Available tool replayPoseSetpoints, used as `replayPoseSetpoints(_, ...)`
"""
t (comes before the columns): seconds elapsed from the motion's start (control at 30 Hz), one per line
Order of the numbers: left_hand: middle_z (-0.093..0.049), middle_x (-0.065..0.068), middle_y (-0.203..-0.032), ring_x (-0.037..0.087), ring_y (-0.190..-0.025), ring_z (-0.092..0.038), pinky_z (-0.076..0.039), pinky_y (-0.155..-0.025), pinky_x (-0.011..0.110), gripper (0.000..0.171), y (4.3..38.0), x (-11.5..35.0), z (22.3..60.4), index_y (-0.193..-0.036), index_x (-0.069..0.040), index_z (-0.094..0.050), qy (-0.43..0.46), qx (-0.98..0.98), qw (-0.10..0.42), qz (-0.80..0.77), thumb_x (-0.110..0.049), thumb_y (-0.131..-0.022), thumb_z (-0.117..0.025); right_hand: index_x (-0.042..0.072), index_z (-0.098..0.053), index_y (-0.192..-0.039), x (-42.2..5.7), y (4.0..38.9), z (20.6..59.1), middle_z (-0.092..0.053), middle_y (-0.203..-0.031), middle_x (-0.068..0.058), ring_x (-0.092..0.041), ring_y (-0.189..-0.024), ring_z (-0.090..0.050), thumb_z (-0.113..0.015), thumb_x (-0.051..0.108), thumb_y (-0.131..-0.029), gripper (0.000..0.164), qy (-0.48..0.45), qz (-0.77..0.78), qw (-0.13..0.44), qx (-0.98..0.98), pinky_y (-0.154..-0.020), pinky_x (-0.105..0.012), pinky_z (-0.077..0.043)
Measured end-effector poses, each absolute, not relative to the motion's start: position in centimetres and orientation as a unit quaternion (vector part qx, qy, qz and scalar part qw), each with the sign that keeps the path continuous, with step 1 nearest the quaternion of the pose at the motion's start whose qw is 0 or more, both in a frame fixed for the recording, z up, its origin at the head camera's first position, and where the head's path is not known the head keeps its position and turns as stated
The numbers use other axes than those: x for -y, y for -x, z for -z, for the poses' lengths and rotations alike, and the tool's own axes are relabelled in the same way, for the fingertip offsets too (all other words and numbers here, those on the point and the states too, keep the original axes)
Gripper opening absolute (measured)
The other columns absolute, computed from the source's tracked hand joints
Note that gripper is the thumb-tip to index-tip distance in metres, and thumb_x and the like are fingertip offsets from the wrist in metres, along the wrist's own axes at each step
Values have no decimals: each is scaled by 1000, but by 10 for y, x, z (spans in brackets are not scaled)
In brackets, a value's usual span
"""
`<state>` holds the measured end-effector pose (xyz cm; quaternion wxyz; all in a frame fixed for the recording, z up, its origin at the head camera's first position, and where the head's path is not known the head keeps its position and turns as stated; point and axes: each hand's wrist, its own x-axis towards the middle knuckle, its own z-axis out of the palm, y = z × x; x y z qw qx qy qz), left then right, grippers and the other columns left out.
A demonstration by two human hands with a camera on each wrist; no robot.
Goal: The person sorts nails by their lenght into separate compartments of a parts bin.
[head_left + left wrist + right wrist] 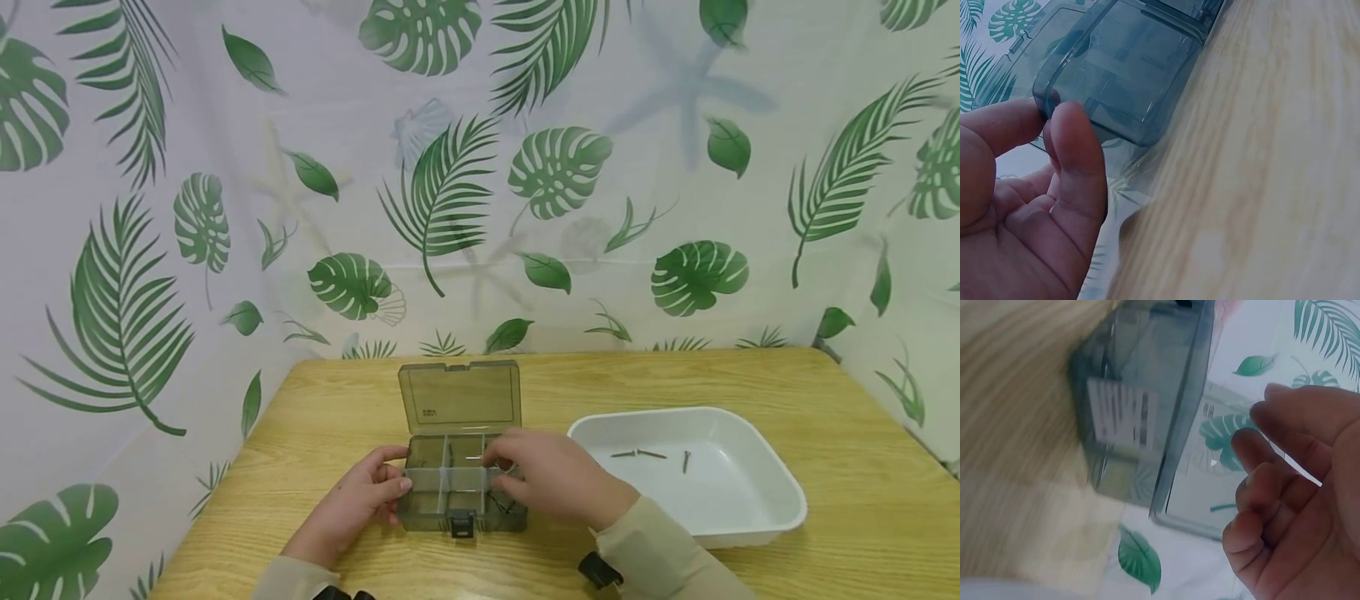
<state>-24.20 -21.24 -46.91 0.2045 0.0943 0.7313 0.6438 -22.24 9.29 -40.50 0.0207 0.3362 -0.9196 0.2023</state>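
Observation:
A translucent grey compartment box [426,523] stands on the table with its lid [461,400] raised at the back. My left hand [366,493] grips the box's left side; in the left wrist view, its thumb and finger pinch the corner of the box [1141,81]. Over the right-hand compartments hovers my right hand [551,475], its fingers loosely bent and the thumb apart from the index finger. Nothing shows between those fingers in the right wrist view. Dark thin screws [501,502] lie in the front right compartment. A bright thin line shows beside the right index fingertip.
To the right of the box, a white tray [787,500] holds a few screws [686,462]. The wooden table [345,392] runs back to a leaf-printed cloth [465,317]. A black latch [462,523] sits on the box's front, and a barcode label [1122,412] on its side.

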Motion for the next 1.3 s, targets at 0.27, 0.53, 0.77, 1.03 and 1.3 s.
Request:
replayPoseSetpoints(0.27, -53, 9, -101, 18, -72, -50, -54, -63, 34, 58, 244, 214, 474, -154, 0, -30, -97, -729, 202, -647, -14, -105, -58, 21, -72, -112, -126, 223, 403, -63, -103, 9, -14, -92, -64, -72, 20, -95, 17, -303, -207, 41, 929, -72, -34, -54)
replayPoseSetpoints(0.53, -53, 9, -98, 17, -71, -51, -55, -63, 32, 58, 242, 212, 475, -152, 3, -32, -104, -729, 193, -649, -11, -103, -59, 23, -71, -113, -188, 227, 406, -61, -101, 11, -11, -89, -62, -70, 22, -96, 17, -244, -193, 30, 950, -70, -33, -53)
replayPoseSetpoints(0.77, -52, 9, -98, 17, -71, -50, -54, -63, 32, 59, 242, 214, 473, -153, 2, -32, -98, -731, 194, -647, -14, -103, -60, 17, -71, -116, -237, 228, 414, -63, -104, 5, -15, -93, -62, -73, 22, -93, 23, -194, -173, -6, 966, -78, -41, -53)
replayPoseSetpoints(1.03, -53, 10, -99, 17, -70, -51, -55, -63, 33, 60, 243, 215, 474, -153, 2, -31, -98, -732, 196, -645, -14, -103, -61, 7, -68, -119, -279, 231, 432, -66, -118, -6, -27, -104, -63, -77, 18, -89, 33, -166, -172, -46, 970, -86, -51, -53)
replayPoseSetpoints(1.3, -54, 10, -99, 18, -71, -52, -55, -63, 33, 60, 244, 215, 475, -153, 1, -32, -99, -735, 194, -642, -15, -103, -60, 2, -71, -114, -296, 234, 438, -66, -114, -12, -39, -112, -59, -67, 0, -86, 28, -154, -139, -58, 976, -94, -59, -48)
